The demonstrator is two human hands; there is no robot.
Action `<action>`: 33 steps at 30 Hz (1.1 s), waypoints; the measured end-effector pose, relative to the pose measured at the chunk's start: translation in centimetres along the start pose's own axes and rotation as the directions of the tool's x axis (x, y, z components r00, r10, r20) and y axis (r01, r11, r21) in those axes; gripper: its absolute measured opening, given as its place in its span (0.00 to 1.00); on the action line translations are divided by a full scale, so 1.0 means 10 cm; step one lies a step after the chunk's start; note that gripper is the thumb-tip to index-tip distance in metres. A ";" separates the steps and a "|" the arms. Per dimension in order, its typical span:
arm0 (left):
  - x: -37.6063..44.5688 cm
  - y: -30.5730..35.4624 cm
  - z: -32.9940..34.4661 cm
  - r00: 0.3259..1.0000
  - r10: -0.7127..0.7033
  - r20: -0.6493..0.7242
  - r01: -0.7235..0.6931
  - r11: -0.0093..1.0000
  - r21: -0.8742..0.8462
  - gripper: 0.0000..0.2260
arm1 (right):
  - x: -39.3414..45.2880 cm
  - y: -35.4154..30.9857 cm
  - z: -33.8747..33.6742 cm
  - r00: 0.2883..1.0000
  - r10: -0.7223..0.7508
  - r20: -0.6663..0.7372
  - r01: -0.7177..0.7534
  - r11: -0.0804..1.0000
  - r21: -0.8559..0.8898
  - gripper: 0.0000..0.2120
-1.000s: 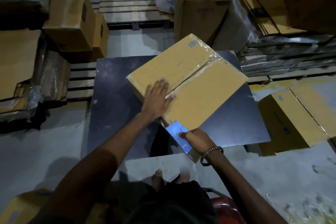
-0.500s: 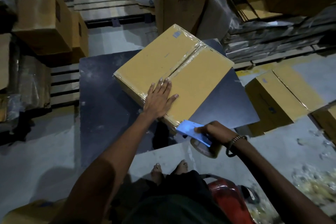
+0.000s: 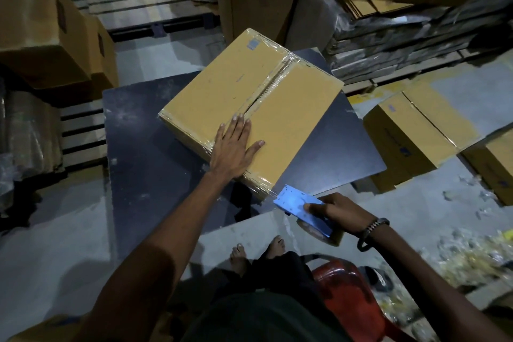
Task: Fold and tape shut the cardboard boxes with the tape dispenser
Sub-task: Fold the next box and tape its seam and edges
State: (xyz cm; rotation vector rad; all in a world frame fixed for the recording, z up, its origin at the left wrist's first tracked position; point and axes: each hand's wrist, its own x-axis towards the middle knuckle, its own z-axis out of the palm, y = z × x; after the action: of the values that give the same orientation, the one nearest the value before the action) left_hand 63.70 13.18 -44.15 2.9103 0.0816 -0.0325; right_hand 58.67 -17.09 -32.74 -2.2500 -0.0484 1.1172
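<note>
- The cardboard box (image 3: 249,108) sat skewed on the dark surface (image 3: 144,164), flaps folded shut, its centre seam running away from the person and shining with clear tape.
- The left hand (image 3: 231,147) lay flat on the box's near end, fingers straight and spread across the seam, pressing down rather than gripping.
- Just off the box's near corner, the right hand (image 3: 337,209) had its grip clenched round the blue tape dispenser (image 3: 302,209), which hung past the edge of the surface, tilted, apart from the cardboard.
- A thin sheen seemed to run from the box's corner to the dispenser (whether the strip was cut or not I could not tell).
- My read: this was the finish of the seam strip, so the box looked nearly done.
- Risk one: if that strip was uncut, pulling the dispenser away could peel the tail off the corner, or drag the box toward the edge of the surface.
- Risk two: the tail might be left loose on the box's near face, since the flat hand pressed only the top.
- Beyond the box's right side, other taped boxes (image 3: 416,130) sat on the floor.
</note>
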 end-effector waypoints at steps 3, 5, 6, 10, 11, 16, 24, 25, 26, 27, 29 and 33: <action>0.01 -0.01 0.00 1.000 -0.001 0.000 0.001 1.000 0.001 0.39 | 0.03 0.01 0.05 1.000 0.030 0.001 -0.030 1.000 0.006 0.21; 0.01 -0.01 0.01 1.000 0.000 -0.003 0.000 1.000 0.001 0.39 | 0.11 -0.01 0.12 0.999 0.047 -0.019 -0.047 0.998 -0.032 0.22; 0.01 -0.01 0.01 1.000 0.003 -0.005 -0.003 1.000 0.002 0.39 | 0.14 -0.01 0.17 0.998 0.052 -0.039 -0.053 0.998 -0.045 0.20; 0.00 0.01 0.01 1.000 -0.008 -0.008 0.008 1.000 0.010 0.38 | 0.19 0.00 0.37 0.993 0.061 -0.106 -0.064 0.998 -0.028 0.20; 0.00 0.02 0.00 1.000 -0.014 -0.005 0.014 1.000 0.012 0.38 | 0.20 0.00 0.41 0.991 0.070 -0.117 -0.073 0.997 -0.019 0.19; 0.01 0.04 0.01 0.999 -0.033 0.016 0.032 0.999 0.013 0.37 | 0.31 0.03 0.54 0.978 0.055 -0.203 -0.061 0.998 -0.022 0.22; 0.00 0.08 0.00 0.999 -0.050 -0.007 0.050 0.999 0.021 0.37 | 0.48 0.03 0.55 0.964 0.215 -0.158 -0.144 0.918 0.370 0.14; 0.00 0.08 0.00 0.999 -0.049 -0.009 0.049 0.999 0.022 0.37 | 0.50 0.05 0.55 0.961 0.241 -0.135 -0.153 0.872 0.466 0.11; 0.00 0.07 -0.01 0.999 -0.048 -0.011 0.048 0.999 0.021 0.37 | 0.51 0.08 0.53 0.961 0.256 -0.108 -0.163 0.834 0.527 0.09; 0.00 0.07 -0.01 0.999 -0.047 -0.010 0.047 0.999 0.019 0.37 | 0.51 0.10 0.52 0.964 0.259 -0.065 -0.178 0.805 0.566 0.09; 0.00 0.07 -0.03 0.999 -0.044 -0.004 0.044 0.999 0.016 0.37 | 0.54 0.20 0.48 0.970 0.237 0.055 -0.218 0.743 0.633 0.16; -0.01 0.07 -0.04 0.999 -0.043 -0.005 0.043 0.999 0.011 0.36 | 0.59 0.40 0.33 0.958 0.229 0.170 -0.283 0.699 0.656 0.24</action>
State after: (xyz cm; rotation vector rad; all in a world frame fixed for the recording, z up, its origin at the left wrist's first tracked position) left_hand 63.63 12.59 -43.55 2.9192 0.1448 -0.0339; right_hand 59.10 -16.95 -40.56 -1.5709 0.5794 1.1225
